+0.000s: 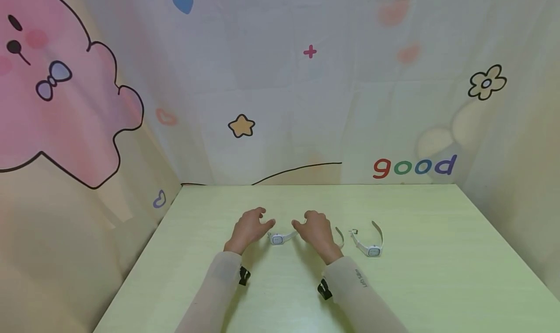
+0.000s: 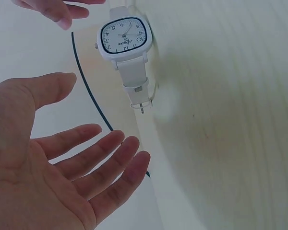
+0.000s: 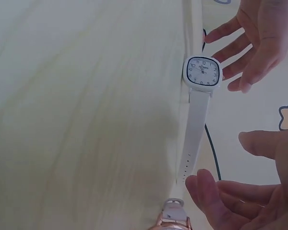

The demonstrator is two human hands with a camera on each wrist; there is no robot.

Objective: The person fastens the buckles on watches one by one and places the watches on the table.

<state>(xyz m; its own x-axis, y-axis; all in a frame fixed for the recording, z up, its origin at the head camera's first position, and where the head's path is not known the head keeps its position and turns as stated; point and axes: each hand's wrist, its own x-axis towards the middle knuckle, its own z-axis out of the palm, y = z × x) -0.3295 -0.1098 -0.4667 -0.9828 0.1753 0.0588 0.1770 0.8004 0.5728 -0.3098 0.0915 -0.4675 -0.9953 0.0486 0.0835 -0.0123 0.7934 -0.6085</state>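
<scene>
A white wristwatch with a squarish face lies on the table between the two hands, its strap reaching toward the right hand. My left hand is on its left side, fingers spread and loosely bent, holding nothing. In the left wrist view, the watch's buckle end hangs above the left fingertips. My right hand is also relaxed, thumb and fingers apart. In the right wrist view, its fingertips are right by the holed end of the white strap.
A second watch with a rose-gold case is partly hidden by the right wrist in the head view; its strap shows beside it. Another light watch lies farther right with its strap curved. A printed curtain hangs behind the table.
</scene>
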